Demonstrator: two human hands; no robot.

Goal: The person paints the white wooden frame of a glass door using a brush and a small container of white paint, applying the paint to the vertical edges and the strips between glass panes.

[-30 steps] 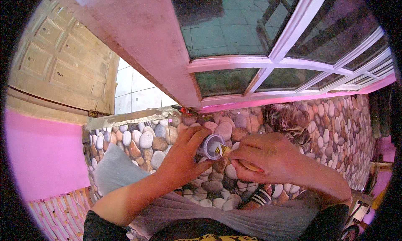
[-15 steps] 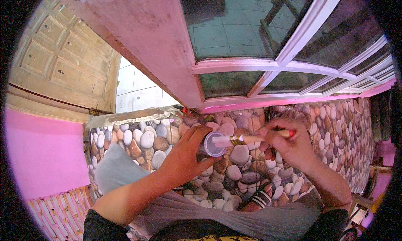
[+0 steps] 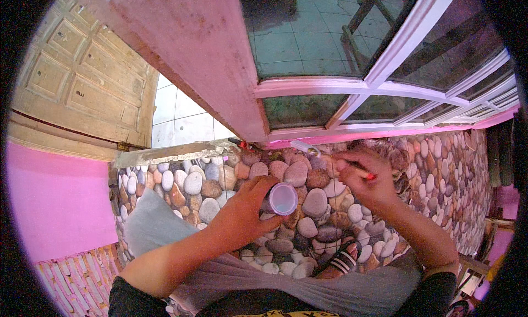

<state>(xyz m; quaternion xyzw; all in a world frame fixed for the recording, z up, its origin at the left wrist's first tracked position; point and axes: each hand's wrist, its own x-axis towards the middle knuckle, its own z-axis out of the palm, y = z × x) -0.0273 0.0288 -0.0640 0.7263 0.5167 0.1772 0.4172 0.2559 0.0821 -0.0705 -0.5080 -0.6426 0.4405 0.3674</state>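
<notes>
My left hand [image 3: 247,207] is wrapped round a plastic cup [image 3: 284,199] with whitish, pinkish liquid in it, its mouth turned up toward me. In my right hand [image 3: 369,176] is a paintbrush [image 3: 326,158], gripped by its wooden, red-tipped handle. Pale paint coats the bristles, which point left toward the foot of the pink-and-white window frame [image 3: 313,87]. Beyond the cup, the brush stands clear of its rim. Some of the right fingers are blurred.
Pebble-patterned tiles [image 3: 209,209] cover the floor around my sandalled foot [image 3: 344,259]. A small red-and-black object [image 3: 240,144] lies by the base of the pink post [image 3: 187,53]. On the left stand a wooden panelled door [image 3: 82,69] and a pink wall [image 3: 58,198].
My right hand has lifted the brush out of the cup and moved it up toward the window's lower edge. The cup has shifted slightly down in my left hand.
</notes>
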